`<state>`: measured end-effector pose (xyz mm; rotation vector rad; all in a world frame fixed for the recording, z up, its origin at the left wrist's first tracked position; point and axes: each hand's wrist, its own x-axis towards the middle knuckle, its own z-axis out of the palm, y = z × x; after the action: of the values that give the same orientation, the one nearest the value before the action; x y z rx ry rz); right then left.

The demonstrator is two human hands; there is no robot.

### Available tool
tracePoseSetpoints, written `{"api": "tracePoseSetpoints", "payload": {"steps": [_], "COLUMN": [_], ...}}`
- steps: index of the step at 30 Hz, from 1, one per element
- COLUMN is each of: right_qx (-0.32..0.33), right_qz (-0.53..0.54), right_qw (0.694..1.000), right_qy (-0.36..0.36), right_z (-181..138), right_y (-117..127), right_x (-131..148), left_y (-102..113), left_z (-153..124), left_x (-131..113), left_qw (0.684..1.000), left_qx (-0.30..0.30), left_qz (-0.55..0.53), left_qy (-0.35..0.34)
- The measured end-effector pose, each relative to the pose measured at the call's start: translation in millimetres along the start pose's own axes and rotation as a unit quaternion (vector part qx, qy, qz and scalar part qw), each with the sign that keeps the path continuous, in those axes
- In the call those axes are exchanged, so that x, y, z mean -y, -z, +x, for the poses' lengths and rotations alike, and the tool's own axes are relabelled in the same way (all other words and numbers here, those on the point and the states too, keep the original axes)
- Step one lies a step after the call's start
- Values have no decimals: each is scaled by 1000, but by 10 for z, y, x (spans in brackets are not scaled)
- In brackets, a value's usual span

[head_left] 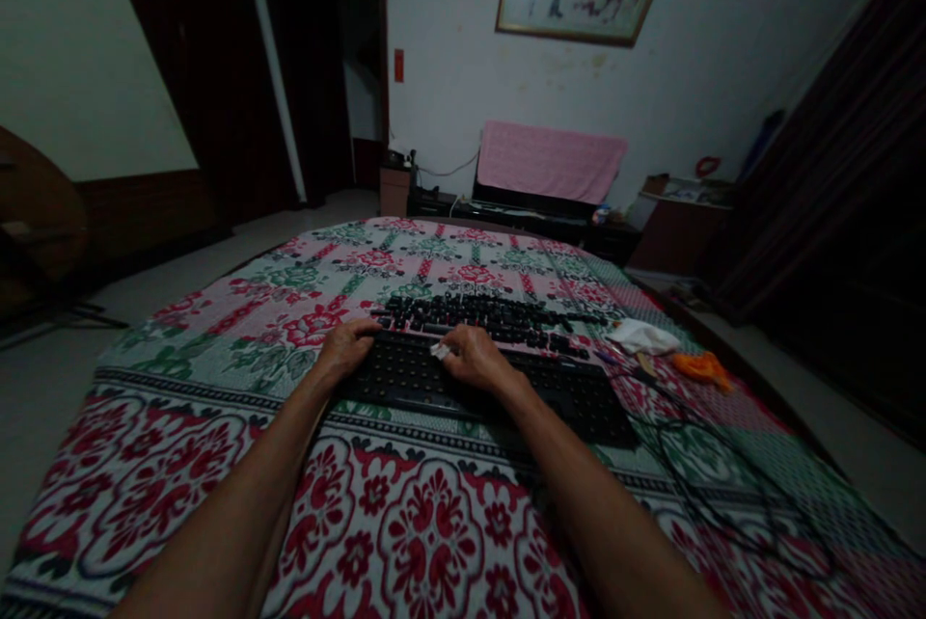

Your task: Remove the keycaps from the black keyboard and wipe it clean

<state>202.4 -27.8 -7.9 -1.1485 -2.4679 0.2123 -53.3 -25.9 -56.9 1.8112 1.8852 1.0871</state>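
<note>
A black keyboard base point(579, 399) with its keycaps off lies on the patterned bedspread. Rows of small round key mounts show across it. My left hand point(349, 349) grips its upper left corner, thumb on the top edge. Pinched in my right hand point(477, 356) is a small white piece of tissue point(439, 350), held against the left-middle part of the base. Just beyond the base, many loose black keycaps point(499, 312) are spread in rows on the cloth.
To the right lie a crumpled white cloth point(643, 336), an orange cloth point(701, 370) and a looped black cable point(752, 503). The red, green and white bedspread point(434, 523) covers the bed. Beyond its far edge, a pink towel point(551, 161) drapes over a screen.
</note>
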Motion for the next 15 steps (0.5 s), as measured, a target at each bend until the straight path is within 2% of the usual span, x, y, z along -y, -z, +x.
{"api": "tracePoseSetpoints", "payload": {"steps": [6,11,15], "right_qx": [-96,-91,-71], "right_qz": [84,79,42], "right_qw": [989,993,996], "right_qy": [-73,-18,13], "right_z": [-149,-188,-200], "right_y": [51,-5,-12], "right_x": [-272,-282,-195], "left_y": [20,-14,-81], "left_z": [-32,-150,-201], "left_x": [-121,-367,-439], "left_qw": [997,974,964], "left_qx": [-14,-40,-48], "left_qz": [78,215,245], "left_qy": [-23,-56,-94]}}
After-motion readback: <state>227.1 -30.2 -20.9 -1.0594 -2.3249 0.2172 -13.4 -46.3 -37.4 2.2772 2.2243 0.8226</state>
